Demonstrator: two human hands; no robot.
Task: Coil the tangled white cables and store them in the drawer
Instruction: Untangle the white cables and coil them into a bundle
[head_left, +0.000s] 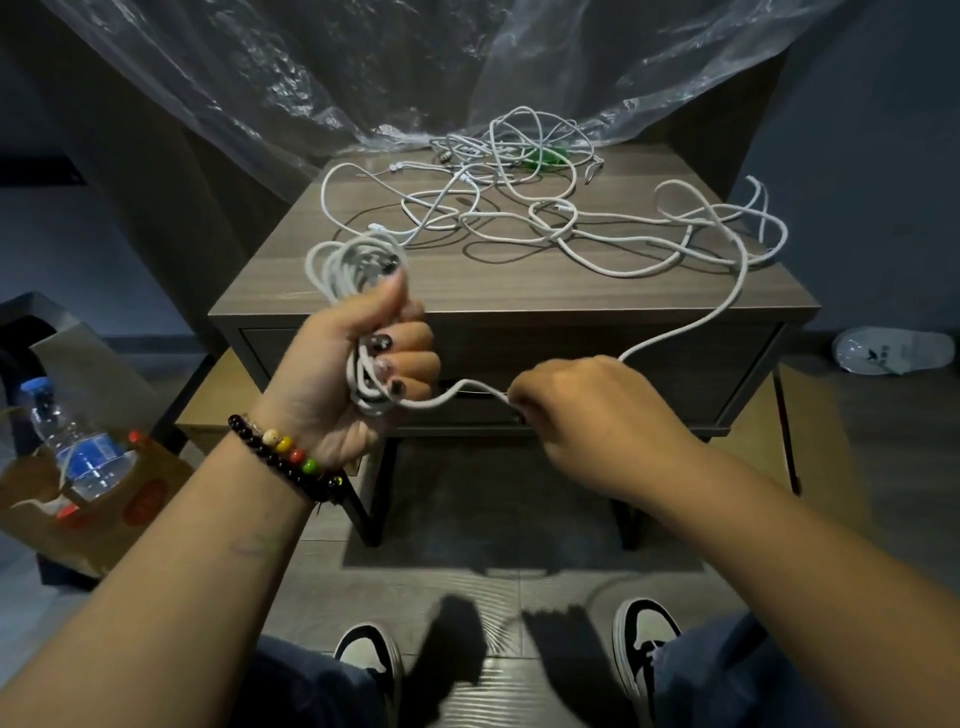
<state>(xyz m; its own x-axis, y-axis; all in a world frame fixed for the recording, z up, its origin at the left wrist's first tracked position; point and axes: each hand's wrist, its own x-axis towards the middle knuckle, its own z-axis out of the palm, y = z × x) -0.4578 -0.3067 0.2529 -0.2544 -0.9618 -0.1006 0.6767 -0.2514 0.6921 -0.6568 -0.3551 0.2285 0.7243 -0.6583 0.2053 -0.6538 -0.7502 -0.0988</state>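
No legible writing; hands grip white cable.

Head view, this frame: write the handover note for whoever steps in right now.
Left hand grips a partly wound coil of white cable. Right hand pinches the same cable's loose run, which trails up onto the nightstand. More tangled cables lie loose on top. The drawer looks shut. Done: several loops of one cable. Left: finish this coil, coil the others, open the drawer, store everything.
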